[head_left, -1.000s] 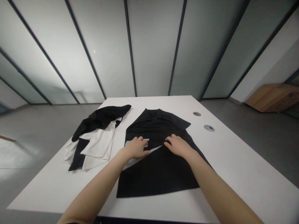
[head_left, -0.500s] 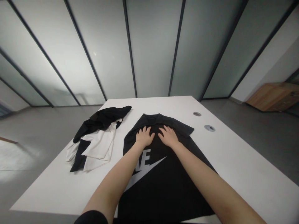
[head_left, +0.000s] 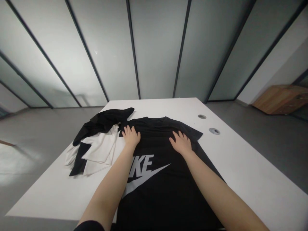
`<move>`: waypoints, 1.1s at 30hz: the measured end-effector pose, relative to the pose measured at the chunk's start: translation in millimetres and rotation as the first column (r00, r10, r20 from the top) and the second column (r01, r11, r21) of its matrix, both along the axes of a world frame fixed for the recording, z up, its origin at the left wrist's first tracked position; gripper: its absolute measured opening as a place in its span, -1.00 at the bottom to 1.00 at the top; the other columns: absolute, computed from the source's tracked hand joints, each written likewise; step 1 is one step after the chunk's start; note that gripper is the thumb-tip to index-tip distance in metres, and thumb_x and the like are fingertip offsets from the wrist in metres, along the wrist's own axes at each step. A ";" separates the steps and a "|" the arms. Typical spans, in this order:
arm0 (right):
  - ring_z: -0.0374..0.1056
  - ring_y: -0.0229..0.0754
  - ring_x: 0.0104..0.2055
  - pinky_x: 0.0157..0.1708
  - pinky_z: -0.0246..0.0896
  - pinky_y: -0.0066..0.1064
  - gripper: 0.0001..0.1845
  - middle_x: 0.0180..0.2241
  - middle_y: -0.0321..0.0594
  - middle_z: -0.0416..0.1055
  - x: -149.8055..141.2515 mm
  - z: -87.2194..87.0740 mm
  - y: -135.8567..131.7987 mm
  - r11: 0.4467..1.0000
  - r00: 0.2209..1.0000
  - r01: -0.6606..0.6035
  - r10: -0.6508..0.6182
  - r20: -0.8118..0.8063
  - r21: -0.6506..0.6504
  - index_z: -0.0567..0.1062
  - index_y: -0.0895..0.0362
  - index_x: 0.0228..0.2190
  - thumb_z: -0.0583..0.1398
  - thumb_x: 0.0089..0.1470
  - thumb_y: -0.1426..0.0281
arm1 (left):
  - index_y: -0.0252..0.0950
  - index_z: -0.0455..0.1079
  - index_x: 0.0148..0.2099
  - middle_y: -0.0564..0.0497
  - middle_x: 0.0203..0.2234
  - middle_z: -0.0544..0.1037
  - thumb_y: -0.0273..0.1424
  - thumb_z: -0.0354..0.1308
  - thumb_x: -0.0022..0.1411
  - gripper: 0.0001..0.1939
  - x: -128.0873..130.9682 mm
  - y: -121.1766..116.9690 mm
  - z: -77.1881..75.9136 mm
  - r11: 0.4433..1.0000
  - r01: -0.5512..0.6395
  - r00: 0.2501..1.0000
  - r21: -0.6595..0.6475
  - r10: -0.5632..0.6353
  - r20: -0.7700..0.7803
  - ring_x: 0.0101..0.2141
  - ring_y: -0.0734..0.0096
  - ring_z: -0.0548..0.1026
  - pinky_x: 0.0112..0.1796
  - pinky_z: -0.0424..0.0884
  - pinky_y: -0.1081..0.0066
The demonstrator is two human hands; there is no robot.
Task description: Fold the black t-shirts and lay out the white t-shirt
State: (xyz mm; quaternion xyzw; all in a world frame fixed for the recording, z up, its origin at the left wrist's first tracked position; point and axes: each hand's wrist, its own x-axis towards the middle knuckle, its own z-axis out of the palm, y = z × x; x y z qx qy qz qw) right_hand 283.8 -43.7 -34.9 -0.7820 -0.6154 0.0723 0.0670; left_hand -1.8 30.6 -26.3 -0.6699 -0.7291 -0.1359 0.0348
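Note:
A black T-shirt with a grey printed logo lies spread on the white table, its collar at the far side. Flat on its upper left part, near the left sleeve, rests my left hand, fingers spread. My right hand presses on the upper right chest, its fingers also stretched out. Neither one grips the cloth. My left forearm covers part of the lettering. The shirt's lower edge runs out of view at the bottom.
Left of the shirt lies a crumpled pile of a black garment and a white garment. Two round cable holes sit in the table's right side. Frosted glass panels stand behind, and a wooden cabinet is at far right.
My hands have moved apart across the shirt, the left one leftward and the right one rightward. The shirt's upper part is now spread wider and its left sleeve shows.

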 end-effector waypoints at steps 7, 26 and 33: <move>0.06 0.25 0.48 0.40 0.00 0.10 -0.42 0.47 0.00 0.15 4.7 -4.9 -6.4 0.989 0.997 -0.012 0.023 -0.077 0.148 0.40 0.05 0.36 0.06 0.43 0.15 | -0.29 0.21 0.50 -0.22 0.50 0.16 -0.08 -0.07 0.52 -0.34 60.3 -31.1 -7.7 0.900 0.427 0.903 -0.089 -0.429 -0.001 0.50 -0.09 0.05 0.43 0.04 -0.10; 0.13 0.39 0.41 0.34 0.02 0.18 -0.23 0.46 0.19 0.06 13.3 -1.6 -7.4 0.989 0.990 0.136 -0.133 -0.048 0.065 0.12 0.07 0.50 0.04 0.40 0.06 | 0.00 -0.04 0.60 -0.10 0.58 -0.16 0.17 -0.13 0.44 -0.18 33.9 -17.8 6.4 0.850 0.316 0.947 -0.423 -0.313 0.078 0.52 -0.38 -0.20 0.35 -0.09 -0.45; -0.05 0.30 0.50 0.36 0.01 0.15 -0.31 0.54 0.07 -0.10 4.0 -4.1 -5.6 0.962 0.993 0.060 -0.031 -0.113 0.265 0.19 0.02 0.46 0.05 0.40 0.13 | 0.00 0.04 0.58 -0.16 0.57 -0.08 0.11 -0.02 0.41 -0.20 24.2 -17.9 27.7 0.783 0.346 0.930 -0.517 -0.359 0.079 0.49 -0.43 -0.04 0.31 0.10 -0.38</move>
